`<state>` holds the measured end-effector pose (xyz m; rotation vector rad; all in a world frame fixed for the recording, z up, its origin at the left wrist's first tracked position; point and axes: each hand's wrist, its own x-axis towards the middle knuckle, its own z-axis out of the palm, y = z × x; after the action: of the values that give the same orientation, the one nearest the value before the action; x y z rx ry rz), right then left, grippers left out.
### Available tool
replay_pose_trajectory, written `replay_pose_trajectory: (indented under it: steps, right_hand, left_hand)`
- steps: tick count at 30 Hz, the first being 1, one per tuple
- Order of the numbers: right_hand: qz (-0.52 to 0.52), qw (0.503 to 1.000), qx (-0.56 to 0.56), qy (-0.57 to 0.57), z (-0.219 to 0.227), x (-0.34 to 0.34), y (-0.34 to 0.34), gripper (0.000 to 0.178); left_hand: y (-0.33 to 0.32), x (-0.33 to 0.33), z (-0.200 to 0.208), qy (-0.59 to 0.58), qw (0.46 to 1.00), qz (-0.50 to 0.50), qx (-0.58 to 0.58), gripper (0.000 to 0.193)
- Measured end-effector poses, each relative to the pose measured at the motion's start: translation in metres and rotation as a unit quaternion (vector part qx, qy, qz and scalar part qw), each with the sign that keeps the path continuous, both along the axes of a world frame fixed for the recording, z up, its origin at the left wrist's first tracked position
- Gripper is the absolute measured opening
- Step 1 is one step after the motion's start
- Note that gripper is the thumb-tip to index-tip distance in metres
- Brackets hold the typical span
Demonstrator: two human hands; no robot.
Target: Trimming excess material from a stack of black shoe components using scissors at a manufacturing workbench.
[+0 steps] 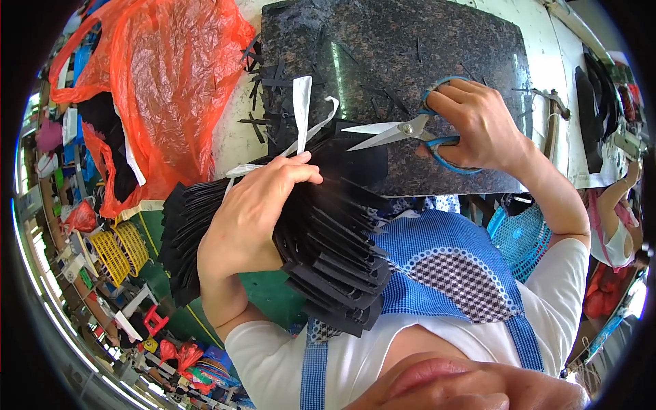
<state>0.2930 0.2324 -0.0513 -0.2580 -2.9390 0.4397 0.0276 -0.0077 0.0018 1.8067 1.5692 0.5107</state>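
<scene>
A thick bundle of thin black pieces (335,239), fanned out like pages, hangs over the near edge of the work surface against my apron. My left hand (246,215) is closed round its upper middle, thumb toward the right. White strips of cloth or tape (301,113) stick up from the bundle just beyond my fingers. In my right hand (482,123) are scissors (408,128) with blue-wrapped handles, my fingers through the loops. Their blades are apart and point left, with the tips over black material close to the white strips. My left fingertips are partly hidden by the bundle.
A dark speckled stone slab (458,55) lies on the pale table, with narrow black offcuts (389,96) scattered over it. An orange-red plastic bag (178,75) is at left, a hammer (557,102) at right. A yellow basket (119,253) stands lower left; another person (615,229) is at far right.
</scene>
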Motion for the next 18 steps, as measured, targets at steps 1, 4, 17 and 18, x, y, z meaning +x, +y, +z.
replay_pose_trajectory:
  steps: [1,4,17,18]
  right_hand:
    - [0.001,1.000,0.018,-0.014,0.000,0.000,0.001,0.051]
    - [0.027,0.998,0.045,0.032,-0.004,-0.010,0.002,0.050]
    - [-0.030,0.983,-0.170,-0.068,-0.009,0.000,-0.002,0.049]
    - [-0.019,0.985,-0.163,-0.043,-0.007,0.001,-0.002,0.047]
  left_hand:
    - [0.000,0.002,0.001,0.014,1.000,0.011,-0.002,0.078]
    - [0.003,0.004,0.006,0.010,1.000,0.016,-0.018,0.078]
    - [0.003,0.002,0.007,0.008,1.000,0.015,-0.009,0.070]
    - [0.002,0.000,0.005,-0.003,1.000,0.015,-0.004,0.071]
